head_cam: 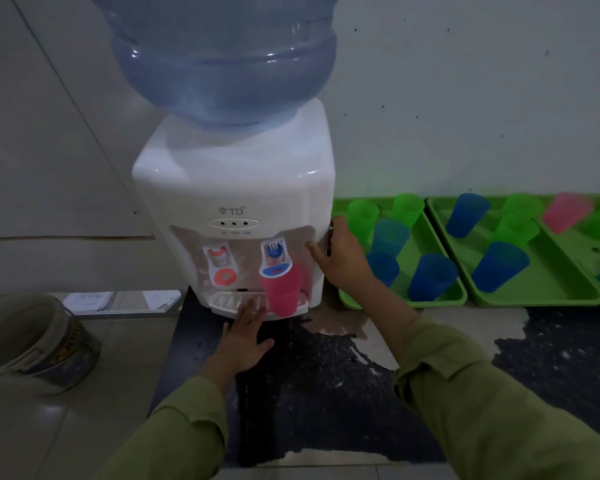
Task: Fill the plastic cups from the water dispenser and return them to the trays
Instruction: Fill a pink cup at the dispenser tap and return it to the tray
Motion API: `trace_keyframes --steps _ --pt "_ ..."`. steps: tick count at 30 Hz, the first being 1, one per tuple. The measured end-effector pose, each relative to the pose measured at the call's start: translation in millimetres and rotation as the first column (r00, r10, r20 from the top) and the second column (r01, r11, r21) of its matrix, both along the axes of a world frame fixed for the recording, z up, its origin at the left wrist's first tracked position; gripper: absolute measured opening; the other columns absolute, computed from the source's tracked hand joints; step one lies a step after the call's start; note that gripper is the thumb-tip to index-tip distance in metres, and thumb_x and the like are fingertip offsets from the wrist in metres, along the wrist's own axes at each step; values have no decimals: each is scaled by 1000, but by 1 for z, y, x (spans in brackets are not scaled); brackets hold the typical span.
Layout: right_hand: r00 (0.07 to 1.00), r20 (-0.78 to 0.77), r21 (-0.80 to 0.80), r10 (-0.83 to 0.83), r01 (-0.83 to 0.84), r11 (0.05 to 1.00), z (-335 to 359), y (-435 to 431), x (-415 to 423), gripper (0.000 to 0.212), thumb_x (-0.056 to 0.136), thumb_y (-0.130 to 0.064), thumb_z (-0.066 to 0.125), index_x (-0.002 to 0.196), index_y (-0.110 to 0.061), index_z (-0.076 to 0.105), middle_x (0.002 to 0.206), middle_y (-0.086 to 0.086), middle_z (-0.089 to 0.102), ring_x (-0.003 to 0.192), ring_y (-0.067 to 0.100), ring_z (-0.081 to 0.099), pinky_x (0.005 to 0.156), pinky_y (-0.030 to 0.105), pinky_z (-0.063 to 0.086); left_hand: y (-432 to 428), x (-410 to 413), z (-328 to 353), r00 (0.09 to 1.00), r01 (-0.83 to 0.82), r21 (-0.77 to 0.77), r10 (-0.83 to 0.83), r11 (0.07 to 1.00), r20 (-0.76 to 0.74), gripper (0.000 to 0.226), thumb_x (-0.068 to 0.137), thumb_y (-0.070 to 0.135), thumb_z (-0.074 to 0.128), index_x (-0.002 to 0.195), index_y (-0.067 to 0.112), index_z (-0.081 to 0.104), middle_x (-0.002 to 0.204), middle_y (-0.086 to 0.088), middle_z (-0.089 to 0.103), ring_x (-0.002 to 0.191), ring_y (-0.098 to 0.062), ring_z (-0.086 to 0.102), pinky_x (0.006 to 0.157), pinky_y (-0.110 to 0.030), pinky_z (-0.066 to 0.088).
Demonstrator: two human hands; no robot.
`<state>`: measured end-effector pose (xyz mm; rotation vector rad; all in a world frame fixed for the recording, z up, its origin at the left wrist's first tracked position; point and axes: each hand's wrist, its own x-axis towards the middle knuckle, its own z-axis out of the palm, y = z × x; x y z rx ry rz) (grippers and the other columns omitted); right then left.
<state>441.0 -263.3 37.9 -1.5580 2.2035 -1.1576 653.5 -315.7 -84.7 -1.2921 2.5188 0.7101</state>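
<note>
Centre frame: white water dispenser. Right edge: green trays holding cups. Against dispenser's right side, right hand, laid open. Lower centre, left hand, flat, fingers spread, just left of pink cup under blue tap.

The big blue bottle is cut off at the top. The right-most tray runs off the right edge, and the pink cup there is blurry. The bucket on the left is cut off too.

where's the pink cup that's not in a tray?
Head view, centre: the pink cup stands at the right end of the drip tray, under the blue tap, just right of the left hand.
</note>
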Motion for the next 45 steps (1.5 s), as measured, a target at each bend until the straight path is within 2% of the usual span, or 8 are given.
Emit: trace_keyframes --steps 9,13,18,24,30,32,40,45 --pt "1000 10 32 -5 4 999 3 -1 0 40 89 -27 61 111 -2 40 97 15 54 81 21 51 69 38 45 -7 -7 19 997 -63 154 68 986 -25 75 92 45 50 150 24 8 158 -2 -9 146 -20 -6 119 -44 8" --pt "997 81 9 -15 14 1000 0 -1 2 41 89 -28 61 115 -3 41 105 14 55 89 23 53 75 40 48 -10 -7 34 972 -136 227 174 964 -158 56 90 39 56 139 16 42 147 -5 37 131 -21 39 108 -29 33" --pt "973 179 -89 -142 160 983 -28 11 20 32 88 -25 62 111 -9 46 104 6 54 92 19 52 77 34 47 -8 -5 63 917 -221 160 261 962 -300 17 90 26 54 102 17 62 110 -5 64 95 -17 59 85 -28 47" --pt "943 274 9 -186 191 981 -84 29 47 20 86 -24 62 93 -15 46 86 4 54 75 18 52 67 36 49 -10 -1 90 688 -371 311 484 875 -541 17 92 13 49 79 17 60 86 -8 67 76 -22 66 71 -34 52" --pt "938 340 98 -63 31 995 -102 21 65 67 71 -35 79 125 -14 47 117 -2 57 104 9 54 84 14 42 -3 -14 125 402 -373 551 665 747 -630 24 96 23 47 83 12 63 78 -11 69 67 -20 62 56 -24 43" --pt "893 446 36 -49 37 999 -96 16 72 71 68 -29 82 128 -15 46 112 -10 56 99 1 51 81 5 38 0 -16 133 405 -355 556 660 751 -633 22 94 26 51 84 14 65 76 -8 70 67 -16 63 57 -22 43" --pt "799 596 -44 -75 125 991 -105 -1 81 75 64 -13 85 128 -20 47 114 -11 60 101 -3 58 89 13 48 -5 -17 141 424 -274 625 676 731 -603 1 82 9 67 82 9 68 60 7 70 55 -1 64 52 -12 49" --pt "772 632 -46 -68 125 991 -110 -5 83 71 65 -26 84 125 -29 48 117 -14 61 106 4 61 91 27 53 -7 -22 129 486 -315 543 623 779 -612 10 80 4 69 80 12 64 76 0 71 61 -4 67 54 -14 51"
